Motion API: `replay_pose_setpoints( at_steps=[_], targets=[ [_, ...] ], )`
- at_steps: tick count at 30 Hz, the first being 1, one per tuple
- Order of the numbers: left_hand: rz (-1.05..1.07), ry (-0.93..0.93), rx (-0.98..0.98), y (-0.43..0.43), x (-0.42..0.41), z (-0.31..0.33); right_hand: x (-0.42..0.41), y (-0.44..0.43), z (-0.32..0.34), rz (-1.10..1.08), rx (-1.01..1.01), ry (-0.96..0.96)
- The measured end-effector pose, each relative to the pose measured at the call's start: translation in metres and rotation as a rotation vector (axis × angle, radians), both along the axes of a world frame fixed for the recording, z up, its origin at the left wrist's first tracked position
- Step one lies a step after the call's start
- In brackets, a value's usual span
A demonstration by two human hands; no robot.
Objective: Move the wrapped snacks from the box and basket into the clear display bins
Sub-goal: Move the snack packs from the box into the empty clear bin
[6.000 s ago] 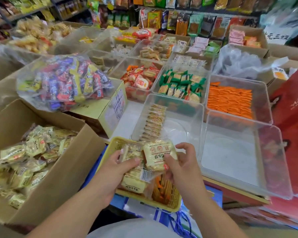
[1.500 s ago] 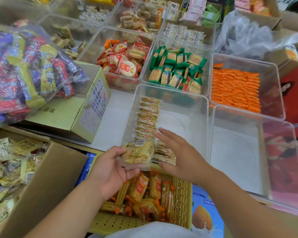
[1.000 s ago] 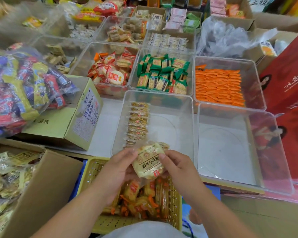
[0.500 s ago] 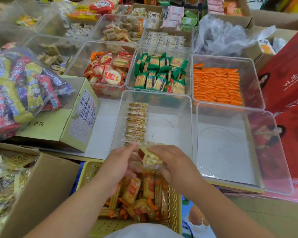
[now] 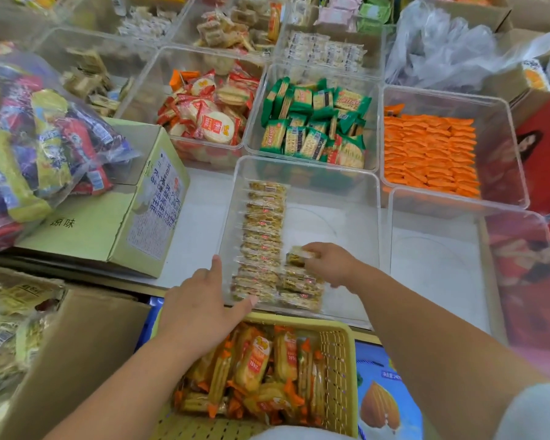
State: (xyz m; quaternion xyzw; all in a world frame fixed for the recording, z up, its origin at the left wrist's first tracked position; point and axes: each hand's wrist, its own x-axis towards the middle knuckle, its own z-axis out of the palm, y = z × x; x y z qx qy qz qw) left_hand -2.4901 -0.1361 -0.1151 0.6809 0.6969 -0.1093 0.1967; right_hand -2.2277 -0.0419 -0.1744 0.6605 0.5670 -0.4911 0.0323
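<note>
Head view: the right hand (image 5: 331, 265) pinches a wrapped snack (image 5: 299, 255) inside the clear bin (image 5: 331, 214) at frame centre, beside rows of like snacks. The left hand (image 5: 200, 303) is spread, holding nothing, at the bin's near left corner. The yellow basket (image 5: 337, 354), lower centre, contains orange packets (image 5: 254, 363). The cardboard box (image 5: 86, 338) stands lower left.

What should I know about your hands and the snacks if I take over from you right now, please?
Right hand: pinches a wrapped packet inside the near clear bin.
Left hand: open, holds nothing, at that bin's near left corner.
Done: one row along the bin's left side; a second row begun.
Left: orange-wrapped snacks in the yellow basket, yellowish ones in the cardboard box.
</note>
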Motion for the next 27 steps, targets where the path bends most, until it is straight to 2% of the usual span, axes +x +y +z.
replay_pose_setpoints(
  at_steps=[3,10,20,27],
  targets=[
    [-0.042,0.007,-0.007,-0.001,-0.001,0.000,-0.004,0.003,-0.002,-0.008,-0.183,0.084],
    [-0.080,0.054,-0.002,0.000,-0.001,-0.002,0.002,0.010,-0.002,-0.020,-0.273,0.144],
    [-0.079,0.057,0.001,0.000,-0.001,-0.003,-0.010,0.008,-0.022,0.025,-0.178,0.083],
    [-0.066,0.058,0.004,-0.001,0.000,-0.001,-0.014,-0.002,-0.028,0.149,-0.009,0.032]
  ],
)
